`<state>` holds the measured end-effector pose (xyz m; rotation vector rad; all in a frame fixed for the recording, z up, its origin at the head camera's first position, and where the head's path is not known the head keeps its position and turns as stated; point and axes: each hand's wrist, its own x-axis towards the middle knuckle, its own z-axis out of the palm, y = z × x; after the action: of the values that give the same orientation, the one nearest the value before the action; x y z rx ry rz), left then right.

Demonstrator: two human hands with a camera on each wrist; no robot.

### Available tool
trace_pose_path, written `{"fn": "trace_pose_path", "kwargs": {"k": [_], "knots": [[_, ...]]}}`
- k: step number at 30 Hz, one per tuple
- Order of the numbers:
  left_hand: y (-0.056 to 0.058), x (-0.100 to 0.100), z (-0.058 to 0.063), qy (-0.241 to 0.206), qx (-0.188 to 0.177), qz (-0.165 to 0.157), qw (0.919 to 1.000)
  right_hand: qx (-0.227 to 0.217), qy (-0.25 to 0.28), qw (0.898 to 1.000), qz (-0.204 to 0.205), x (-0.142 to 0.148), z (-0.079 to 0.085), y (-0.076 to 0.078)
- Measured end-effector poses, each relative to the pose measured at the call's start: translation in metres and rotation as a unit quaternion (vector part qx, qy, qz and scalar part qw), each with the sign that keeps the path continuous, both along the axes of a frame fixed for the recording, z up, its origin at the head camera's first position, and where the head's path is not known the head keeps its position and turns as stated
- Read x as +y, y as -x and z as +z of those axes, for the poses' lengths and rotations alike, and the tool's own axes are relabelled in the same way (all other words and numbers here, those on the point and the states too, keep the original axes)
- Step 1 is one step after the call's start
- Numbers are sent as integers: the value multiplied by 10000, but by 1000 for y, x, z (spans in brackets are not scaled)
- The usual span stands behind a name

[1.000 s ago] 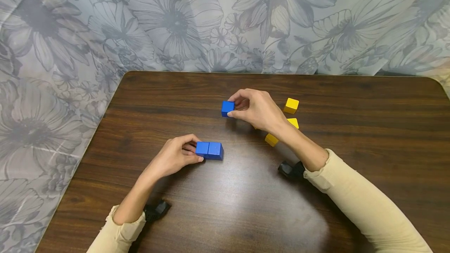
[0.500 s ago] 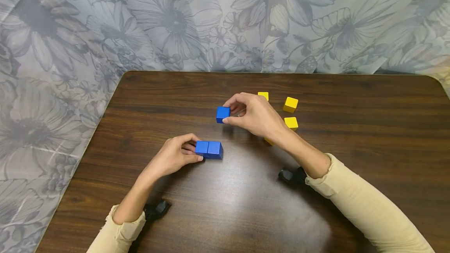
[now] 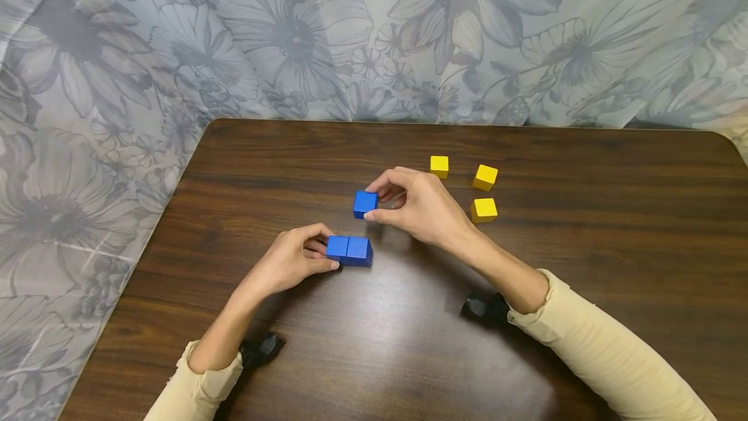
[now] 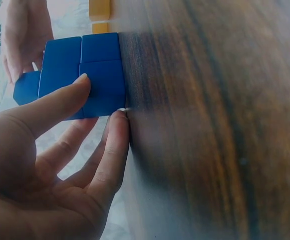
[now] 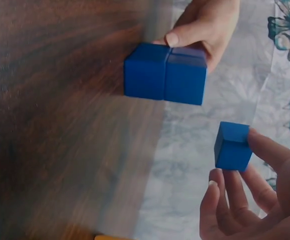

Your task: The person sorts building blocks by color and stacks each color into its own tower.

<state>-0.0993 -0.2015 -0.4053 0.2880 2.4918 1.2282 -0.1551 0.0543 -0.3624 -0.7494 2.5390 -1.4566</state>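
Blue cubes (image 3: 359, 249) stand pressed together near the table's middle, two side by side on top and stacked two high. My left hand (image 3: 287, 258) grips this stack at its left end. In the left wrist view the thumb (image 4: 60, 105) lies along one side and fingertips show at the lower edge. My right hand (image 3: 423, 208) pinches a single blue cube (image 3: 365, 204) by its right end, between thumb and fingers, just behind and above the stack. The right wrist view shows this held cube (image 5: 233, 146) apart from the stack (image 5: 145, 72).
Yellow cubes lie behind and right of the right hand: one far (image 3: 439, 166), one farther right (image 3: 485, 177), one nearer (image 3: 484, 210). A dark wood table (image 3: 613, 226) ends at a flower-patterned cloth (image 3: 292, 38). A black wrist camera (image 3: 261, 349) hangs under the left wrist.
My right hand has carried its blue cube leftward and nearer, toward the stack. A yellow cube beside the forearm is now hidden, and the far one shows. My left hand has stayed put.
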Motion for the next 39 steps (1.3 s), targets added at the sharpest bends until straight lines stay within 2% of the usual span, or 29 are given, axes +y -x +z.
{"fn": "trace_pose_path", "kwargs": {"k": [20,32,39], "knots": [[1,0,-3,-140,5,-78,9999,-129,86,9998,108,-9,-4,-17],[-1,0,-7,-147,42,-104,9998,-227,28,9990,380,-16,-8,-23],[-1,-4,-4,-147,17,-102,9998,-225,50,9983,541,-21,-9,-26]]}}
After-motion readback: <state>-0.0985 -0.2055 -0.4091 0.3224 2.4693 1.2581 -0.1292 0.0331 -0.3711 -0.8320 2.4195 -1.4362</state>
